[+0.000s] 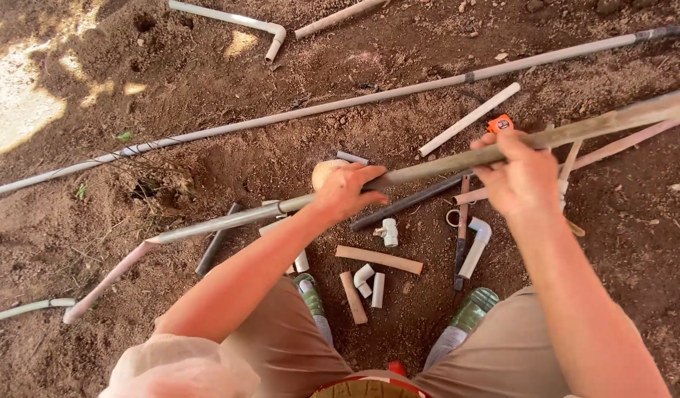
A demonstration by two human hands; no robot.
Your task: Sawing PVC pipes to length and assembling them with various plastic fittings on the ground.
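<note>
Head view, looking down: the left hand [345, 190] has its grip wrapped around a long grey pipe [428, 168], and the right hand [518, 175] is clamped on the same pipe further along. The pipe is held level above the dirt ground [207, 96], running from lower left to upper right, with the hands well apart near its middle. It looks stiff and fairly light, probably plastic, smooth and dusty, so a wide two-handed hold should keep its long ends from swinging. Below the hands lie short pipe offcuts [377, 259], white elbow fittings [476, 245] and an orange tape measure [500, 124]. Another long pipe [332, 107] lies on the ground beyond.
</note>
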